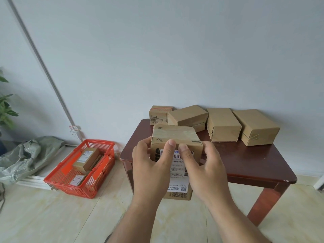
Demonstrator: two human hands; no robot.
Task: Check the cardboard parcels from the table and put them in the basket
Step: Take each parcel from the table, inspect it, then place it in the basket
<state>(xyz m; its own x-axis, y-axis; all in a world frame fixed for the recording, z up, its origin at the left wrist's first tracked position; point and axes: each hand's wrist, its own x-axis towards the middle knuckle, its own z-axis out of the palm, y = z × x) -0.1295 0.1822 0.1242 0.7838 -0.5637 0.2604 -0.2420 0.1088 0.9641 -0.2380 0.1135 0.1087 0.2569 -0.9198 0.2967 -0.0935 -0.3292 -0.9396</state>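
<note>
Now both hands' fingers (171, 146) curled, gripping parcel (177, 135).

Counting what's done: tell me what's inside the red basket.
The red basket holds three labelled cardboard parcels; anything beneath them is hidden.

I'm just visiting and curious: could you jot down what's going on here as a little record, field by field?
held item: cardboard parcel with a white shipping label facing the camera
left hand: grips the parcel's left side, thumb on the front
right hand: grips the right side, thumb on the label
parcel position: lifted in front of the table's near left corner
table: dark red wood, four more parcels in a row along the wall
basket: red plastic, on the floor left of the table
basket contents: at least two labelled parcels
</note>
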